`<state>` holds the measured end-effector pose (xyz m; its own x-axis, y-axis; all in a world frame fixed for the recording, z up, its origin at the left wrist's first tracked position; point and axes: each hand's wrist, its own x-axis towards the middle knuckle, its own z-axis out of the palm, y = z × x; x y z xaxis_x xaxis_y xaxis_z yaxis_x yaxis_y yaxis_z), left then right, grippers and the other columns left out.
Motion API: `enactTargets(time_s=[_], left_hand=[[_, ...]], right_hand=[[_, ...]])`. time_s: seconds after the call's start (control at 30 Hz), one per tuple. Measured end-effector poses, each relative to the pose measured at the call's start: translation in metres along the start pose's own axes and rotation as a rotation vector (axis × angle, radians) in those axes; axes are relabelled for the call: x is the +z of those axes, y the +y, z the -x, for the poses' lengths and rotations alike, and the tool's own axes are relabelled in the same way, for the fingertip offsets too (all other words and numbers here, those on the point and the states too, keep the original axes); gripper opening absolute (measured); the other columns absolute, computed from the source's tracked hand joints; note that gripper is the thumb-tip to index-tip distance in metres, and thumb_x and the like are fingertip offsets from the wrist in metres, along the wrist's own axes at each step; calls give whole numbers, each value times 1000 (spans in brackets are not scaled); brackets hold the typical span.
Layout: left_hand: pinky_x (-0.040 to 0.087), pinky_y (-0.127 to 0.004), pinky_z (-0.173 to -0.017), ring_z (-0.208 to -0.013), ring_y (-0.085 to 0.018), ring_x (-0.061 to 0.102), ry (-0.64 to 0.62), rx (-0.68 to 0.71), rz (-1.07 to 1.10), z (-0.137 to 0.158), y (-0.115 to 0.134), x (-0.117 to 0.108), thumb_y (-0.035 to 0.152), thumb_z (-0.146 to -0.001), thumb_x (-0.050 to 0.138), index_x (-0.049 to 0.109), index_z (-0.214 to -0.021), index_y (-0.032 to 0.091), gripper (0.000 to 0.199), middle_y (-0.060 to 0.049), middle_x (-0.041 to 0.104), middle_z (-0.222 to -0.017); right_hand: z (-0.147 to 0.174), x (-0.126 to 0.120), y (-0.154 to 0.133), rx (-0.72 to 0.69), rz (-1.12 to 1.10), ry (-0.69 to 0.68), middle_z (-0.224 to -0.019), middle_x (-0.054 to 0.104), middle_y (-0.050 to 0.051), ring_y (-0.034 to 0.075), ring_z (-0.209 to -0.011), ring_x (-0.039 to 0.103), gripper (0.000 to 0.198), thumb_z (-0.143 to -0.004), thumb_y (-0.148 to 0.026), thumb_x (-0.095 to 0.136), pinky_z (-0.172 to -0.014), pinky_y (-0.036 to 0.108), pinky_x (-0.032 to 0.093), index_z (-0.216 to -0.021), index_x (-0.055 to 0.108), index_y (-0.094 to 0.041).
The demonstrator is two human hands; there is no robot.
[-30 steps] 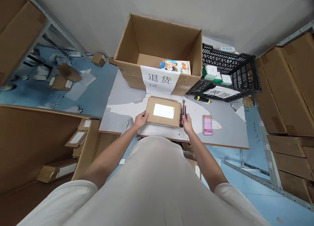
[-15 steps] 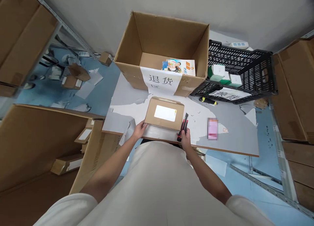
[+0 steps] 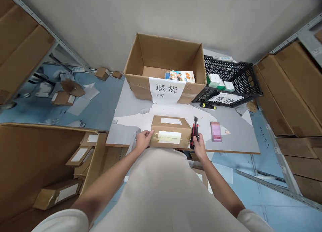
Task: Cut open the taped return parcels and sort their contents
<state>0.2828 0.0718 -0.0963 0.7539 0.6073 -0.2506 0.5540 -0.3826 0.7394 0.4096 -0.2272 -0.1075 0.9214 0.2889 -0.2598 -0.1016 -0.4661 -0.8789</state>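
A small taped cardboard box [image 3: 171, 125] is at the front edge of the table, tipped so that its top and near side both show, each with a white label. My left hand [image 3: 143, 140] grips its left end, fingers closed at the corner. In my right hand [image 3: 199, 146] is a red and black utility knife [image 3: 194, 132], held upright beside the right end of the box with its dark tip pointing away from me. Whether my right fingers also touch the box, I cannot tell.
Behind stands a large open carton [image 3: 141, 88] with colourful packs inside. A black plastic crate [image 3: 246, 77] holding several small boxes is right of it. A yellow-black tool [image 3: 208, 106] and a pink item [image 3: 216, 131] lie on the table [image 3: 233, 138]. Another big carton [image 3: 25, 148] stands at left.
The small box has come closer to my body and tipped, now showing its labelled near side. Both hands stay at its ends, the right still with the knife. The view has tilted up slightly.
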Motion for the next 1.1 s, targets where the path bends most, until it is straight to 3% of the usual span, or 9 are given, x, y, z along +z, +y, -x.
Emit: enactTargets(time_s=[0.13, 0.23, 0.37, 0.43, 0.5, 0.67, 0.73, 0.9, 1.1], left_hand=[[43, -26, -63, -64, -17, 59, 9, -7, -92, -37, 18, -3, 58, -84, 45, 65, -63, 17, 50, -3, 63, -59], [48, -30, -76, -83, -22, 65, 27, 45, -117, -57, 31, 1, 52, -87, 46, 70, -95, 14, 45, -9, 71, -87], [38, -45, -106, -128, -31, 48, 58, 521, -302, -45, 29, 19, 40, -85, 58, 52, -131, 14, 53, -18, 52, -137], [34, -47, -110, -136, -29, 40, -21, 782, -407, -34, 20, 32, 29, -90, 52, 53, -129, 17, 41, -15, 49, -142], [37, -46, -109, -137, -26, 40, -61, 899, -459, -29, 10, 44, 19, -93, 43, 54, -128, 19, 36, -13, 51, -140], [39, -46, -108, -136, -25, 40, -4, 923, -458, -35, 1, 54, 17, -94, 41, 54, -128, 17, 36, -14, 53, -138], [39, -47, -108, -136, -25, 42, -5, 924, -443, -39, 2, 53, 19, -94, 42, 54, -128, 17, 36, -15, 54, -138], [38, -46, -109, -136, -23, 42, -31, 938, -440, -44, 2, 52, 20, -94, 44, 52, -130, 17, 37, -14, 52, -139], [38, -44, -109, -136, -24, 41, -34, 933, -451, -45, -2, 55, 21, -93, 47, 53, -129, 15, 37, -15, 51, -140]], right_hand=[[-21, 1, -24, -42, 157, 87, -103, 65, 10, 23, -90, 60, 46, -87, -56, 40, -81, 37, 47, -116, 49, -20], [-47, 10, -45, -54, 273, 112, -102, 67, 13, 26, -90, 61, 49, -88, -54, 37, -79, 38, 46, -118, 50, -17], [-65, 16, -65, -46, 431, 125, -99, 68, 16, 28, -89, 62, 50, -90, -48, 32, -76, 36, 46, -122, 50, -14], [-64, 16, -74, -89, 520, 126, -102, 68, 16, 29, -90, 63, 50, -93, -44, 29, -76, 36, 47, -126, 48, -12], [-62, 15, -87, -196, 629, 70, -108, 67, 15, 28, -93, 63, 48, -95, -39, 27, -77, 36, 47, -130, 46, -13], [-68, 34, -134, -548, 1032, -456, -131, 59, 10, 26, -108, 61, 46, -98, -36, 33, -81, 33, 47, -142, 40, -25], [-77, 49, -148, -603, 1181, -571, -131, 58, 11, 27, -107, 62, 49, -99, -37, 32, -81, 33, 46, -146, 33, -28], [-96, 75, -163, -650, 1312, -645, -129, 59, 10, 26, -105, 63, 49, -100, -37, 28, -80, 32, 45, -149, 28, -31], [-99, 70, -171, -711, 1381, -682, -123, 62, 9, 25, -98, 66, 48, -99, -37, 32, -72, 31, 45, -148, 29, -34]])
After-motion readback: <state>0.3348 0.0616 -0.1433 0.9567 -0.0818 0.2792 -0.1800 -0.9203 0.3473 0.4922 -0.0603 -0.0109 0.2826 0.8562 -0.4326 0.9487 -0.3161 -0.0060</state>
